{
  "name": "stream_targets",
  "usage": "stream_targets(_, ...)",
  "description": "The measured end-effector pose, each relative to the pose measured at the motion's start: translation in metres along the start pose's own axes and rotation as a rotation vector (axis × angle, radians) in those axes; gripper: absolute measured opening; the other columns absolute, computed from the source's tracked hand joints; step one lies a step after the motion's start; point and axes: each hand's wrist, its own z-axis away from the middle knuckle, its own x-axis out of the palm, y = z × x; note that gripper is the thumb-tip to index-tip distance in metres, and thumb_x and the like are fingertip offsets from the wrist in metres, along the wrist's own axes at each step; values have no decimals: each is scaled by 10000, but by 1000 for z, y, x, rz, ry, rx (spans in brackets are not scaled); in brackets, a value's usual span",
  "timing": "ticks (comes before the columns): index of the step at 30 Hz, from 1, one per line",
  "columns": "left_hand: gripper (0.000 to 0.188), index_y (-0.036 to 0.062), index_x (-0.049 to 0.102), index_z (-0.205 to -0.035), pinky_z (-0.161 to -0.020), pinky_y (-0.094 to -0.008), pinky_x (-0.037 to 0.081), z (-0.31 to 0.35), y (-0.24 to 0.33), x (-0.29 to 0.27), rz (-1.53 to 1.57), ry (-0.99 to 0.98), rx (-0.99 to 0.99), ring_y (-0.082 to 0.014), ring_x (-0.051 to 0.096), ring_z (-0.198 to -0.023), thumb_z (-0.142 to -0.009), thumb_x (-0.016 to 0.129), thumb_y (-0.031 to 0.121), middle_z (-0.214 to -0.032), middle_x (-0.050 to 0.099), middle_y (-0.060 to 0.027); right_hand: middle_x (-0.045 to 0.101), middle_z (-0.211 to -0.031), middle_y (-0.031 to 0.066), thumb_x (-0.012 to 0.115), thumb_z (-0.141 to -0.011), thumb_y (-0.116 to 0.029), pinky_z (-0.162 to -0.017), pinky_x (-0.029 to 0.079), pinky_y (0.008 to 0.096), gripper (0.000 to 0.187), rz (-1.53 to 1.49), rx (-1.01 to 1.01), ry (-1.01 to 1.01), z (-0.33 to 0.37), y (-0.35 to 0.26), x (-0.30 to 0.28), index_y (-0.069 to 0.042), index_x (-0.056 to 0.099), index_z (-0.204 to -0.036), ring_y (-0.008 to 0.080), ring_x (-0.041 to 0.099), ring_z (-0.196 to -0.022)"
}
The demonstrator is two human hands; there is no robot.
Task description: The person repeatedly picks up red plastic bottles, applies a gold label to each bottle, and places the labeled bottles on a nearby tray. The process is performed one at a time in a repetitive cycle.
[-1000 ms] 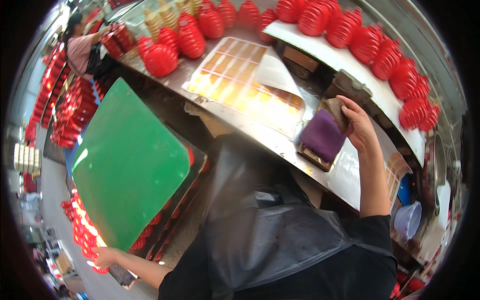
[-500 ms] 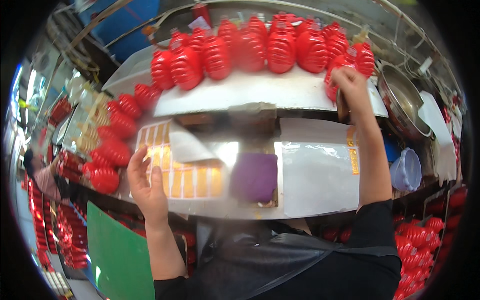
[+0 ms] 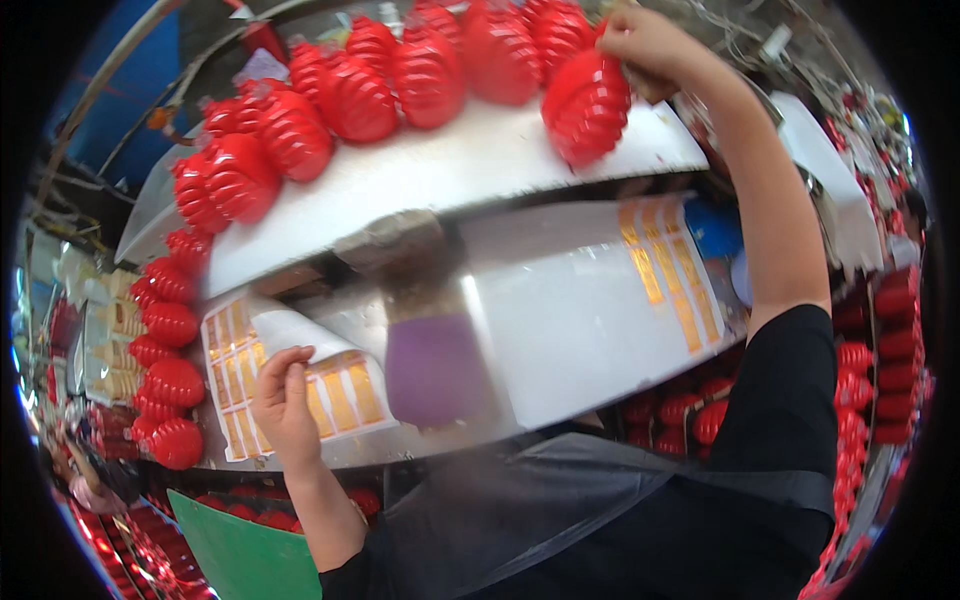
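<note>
My right hand (image 3: 648, 48) is closed round the top of a red ribbed plastic bottle (image 3: 588, 108), which tilts at the right end of a row on the white shelf. My left hand (image 3: 287, 408) is over a sheet of gold labels (image 3: 240, 385), near its curled white backing (image 3: 295, 335). Its thumb and forefinger come together at the tips; whatever they may pinch is too small to make out. A purple cloth (image 3: 435, 370) lies on the bench to the right of that sheet.
Several red bottles (image 3: 360, 100) crowd the white shelf (image 3: 460, 155), and more (image 3: 172, 325) line the left side. A pale sheet with gold strips (image 3: 645, 262) covers the bench's right part. A green board (image 3: 240, 550) stands at the lower left.
The view has turned and shifted right. My right hand has brought the red bottle leftward, away from the shelf's right end. My left thumb and forefinger, apart before, have closed together over the label sheet.
</note>
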Motion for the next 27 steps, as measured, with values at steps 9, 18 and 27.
stream_targets(9,190,-27,687,-1193,-981,-319,533,-10,-2,2,9,-67,29,-184,692,-1062,-1058,574,46,-1107,742,-126,464,-581,16,408,-953,-233,-397,299,303,269,-731,577,539,126,139,-162,-130,424,-705,142,396,-454)
stream_targets(18,183,-38,688,-1185,-981,-290,510,-14,31,11,-44,-263,45,-161,682,-1069,-1039,589,11,-1115,740,-110,693,-777,107,670,-914,-256,-549,488,363,231,-743,733,742,84,319,-73,-42,713,-838,206,633,-615)
stream_targets(27,217,-39,671,-1230,-981,-311,517,5,-4,-29,-88,-111,-116,-175,687,-1070,-1042,590,31,-1119,741,-129,703,-773,115,692,-904,-287,-611,476,358,309,201,653,268,67,362,-78,7,759,-842,181,618,-632)
